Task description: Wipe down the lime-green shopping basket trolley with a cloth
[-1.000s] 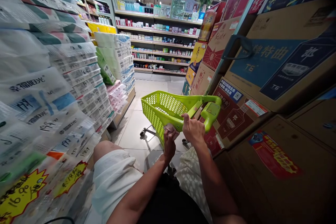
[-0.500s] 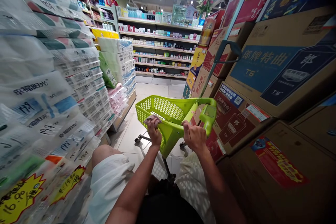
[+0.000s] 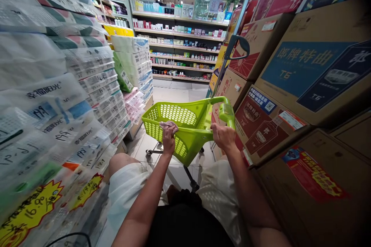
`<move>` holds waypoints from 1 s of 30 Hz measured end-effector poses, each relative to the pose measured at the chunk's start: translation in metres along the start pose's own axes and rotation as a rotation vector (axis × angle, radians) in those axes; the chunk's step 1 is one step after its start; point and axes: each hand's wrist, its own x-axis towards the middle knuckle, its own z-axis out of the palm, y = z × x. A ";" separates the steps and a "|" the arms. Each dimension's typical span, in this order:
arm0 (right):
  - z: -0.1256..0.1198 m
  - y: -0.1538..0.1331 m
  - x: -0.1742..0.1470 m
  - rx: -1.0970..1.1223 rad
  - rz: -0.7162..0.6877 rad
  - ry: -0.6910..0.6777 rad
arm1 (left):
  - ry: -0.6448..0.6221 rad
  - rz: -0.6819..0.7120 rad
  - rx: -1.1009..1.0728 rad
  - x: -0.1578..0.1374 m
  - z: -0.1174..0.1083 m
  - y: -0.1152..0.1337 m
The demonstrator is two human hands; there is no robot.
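Hands: left (image 3: 168,139) presses cloth (image 3: 168,125) on green cart (image 3: 188,123), right (image 3: 223,136) grips rim.

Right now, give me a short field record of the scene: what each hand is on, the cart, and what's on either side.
left hand: presses a pinkish cloth on the cart's near rim
right hand: closed on the rim near the handle
cart: green plastic basket cart, basket looks empty
left side: stacked tissue packs
right side: stacked cardboard boxes
ahead: product shelves
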 end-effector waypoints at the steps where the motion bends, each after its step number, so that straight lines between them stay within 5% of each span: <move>1: 0.001 0.002 0.001 0.003 -0.014 0.003 | 0.026 -0.010 0.014 0.003 -0.002 -0.001; 5: 0.001 0.010 0.008 -0.016 0.022 0.005 | 0.136 -0.085 0.073 0.014 -0.009 -0.006; 10: 0.009 -0.013 0.021 -0.072 0.137 0.010 | -0.041 0.016 0.101 -0.001 0.000 0.009; 13: 0.027 -0.040 0.023 -0.065 -0.044 0.033 | -0.146 0.092 0.120 -0.008 -0.003 0.014; 17: 0.056 -0.050 0.023 -0.061 -0.158 0.178 | -0.179 0.054 0.235 0.011 -0.043 -0.003; 20: 0.074 -0.034 0.026 -0.042 -0.224 0.354 | -0.089 -0.078 0.414 0.032 -0.082 -0.023; 23: 0.084 -0.015 0.032 -0.023 -0.233 0.411 | -0.039 -0.157 0.502 0.039 -0.098 -0.032; 26: 0.091 -0.010 0.041 0.004 -0.153 0.399 | -0.056 -0.128 0.488 0.026 -0.080 -0.024; 30: 0.107 -0.041 0.049 0.061 -0.156 0.332 | -0.161 -0.043 0.426 0.000 -0.033 -0.001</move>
